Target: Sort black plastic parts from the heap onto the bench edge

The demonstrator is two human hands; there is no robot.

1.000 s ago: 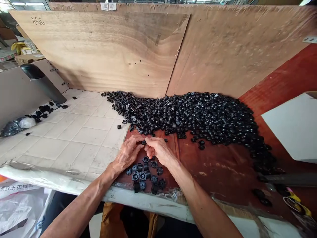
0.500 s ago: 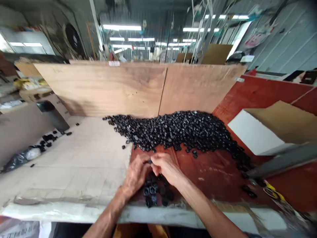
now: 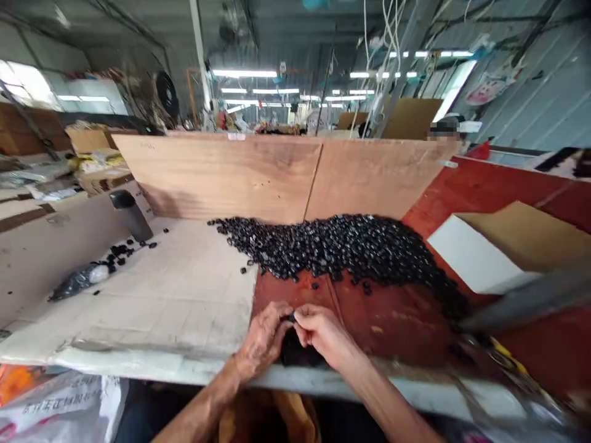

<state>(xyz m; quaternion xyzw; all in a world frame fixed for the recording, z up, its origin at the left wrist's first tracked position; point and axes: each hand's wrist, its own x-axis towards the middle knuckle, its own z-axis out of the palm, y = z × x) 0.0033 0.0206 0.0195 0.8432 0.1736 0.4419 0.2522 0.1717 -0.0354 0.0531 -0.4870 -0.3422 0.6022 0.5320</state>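
My left hand (image 3: 263, 338) and my right hand (image 3: 323, 335) meet at the table's near edge, fingertips pinched together on one small black plastic ring part (image 3: 291, 318). Beneath and between the hands lies a small cluster of the same black parts (image 3: 295, 354), mostly hidden. A long heap of black ring parts (image 3: 341, 249) stretches across the table beyond the hands, against an upright plywood board (image 3: 231, 175).
A dark cylinder flask (image 3: 130, 215) stands at the left with a few loose black parts and a plastic bag (image 3: 76, 280). A cardboard box (image 3: 503, 246) sits at the right on the red tabletop (image 3: 397, 320). Tile-patterned sheet (image 3: 161, 295) covers the left half.
The view has tilted upward, bringing the workshop ceiling and lights into sight. Both hands stay pinched together on a small black part above the cluster.
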